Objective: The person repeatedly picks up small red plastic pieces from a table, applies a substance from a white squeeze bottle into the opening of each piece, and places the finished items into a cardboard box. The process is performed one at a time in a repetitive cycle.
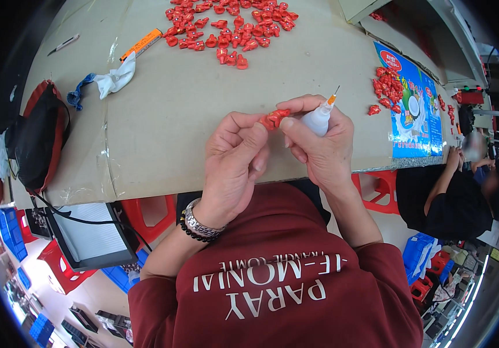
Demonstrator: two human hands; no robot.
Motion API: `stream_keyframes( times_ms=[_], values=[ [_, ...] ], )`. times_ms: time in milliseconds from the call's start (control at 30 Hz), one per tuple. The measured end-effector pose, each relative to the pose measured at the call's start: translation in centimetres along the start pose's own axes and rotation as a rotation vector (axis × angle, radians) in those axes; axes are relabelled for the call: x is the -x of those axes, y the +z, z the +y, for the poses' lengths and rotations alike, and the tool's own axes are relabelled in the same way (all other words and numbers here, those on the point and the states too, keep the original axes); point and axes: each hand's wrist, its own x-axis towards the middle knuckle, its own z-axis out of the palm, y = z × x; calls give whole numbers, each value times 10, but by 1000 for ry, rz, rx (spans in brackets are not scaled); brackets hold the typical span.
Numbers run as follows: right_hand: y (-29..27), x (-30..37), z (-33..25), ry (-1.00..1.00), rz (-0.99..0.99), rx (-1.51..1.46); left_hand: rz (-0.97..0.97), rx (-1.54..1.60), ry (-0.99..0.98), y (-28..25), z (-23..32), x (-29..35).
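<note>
Over the table's near edge, both hands meet at a small glossy red moulded piece (274, 119). My left hand (235, 159) is closed, pinching its left end between thumb and fingers. The thumb and index finger of my right hand (326, 148) touch its right end. Also gripped in the right hand is a white squeeze bottle (318, 120) with an orange collar and a thin needle tip pointing up and right, apart from the piece. The fingers partly cover both bottle and piece, so the piece's exact shape is hidden.
Many similar red pieces (235, 29) lie spread at the table's far side, with another pile (388, 87) on a blue printed sheet (414, 122). Leftward are a white cloth (116, 76), an orange box (141, 44), a pen (64, 44) and a black-red bag (41, 136). Someone sits at right.
</note>
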Motion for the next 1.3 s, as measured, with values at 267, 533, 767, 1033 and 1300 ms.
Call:
stream_keyframes(
  times_ms=[267,533,767,1033,1300],
  values=[
    [-11,-3,7,-181,-55,173,44,-111,86,2,-1,-1],
    [-18,-8,23,-327,-134,221,61,-430,305,-4,-8,-3],
    [-23,-12,37,-510,-196,251,40,-459,309,-10,-13,-6],
    [-31,-14,49,-639,-261,285,35,-597,332,-10,-11,-8],
    [-33,-16,52,-764,-276,314,11,-725,348,-13,-11,-8]
  ],
)
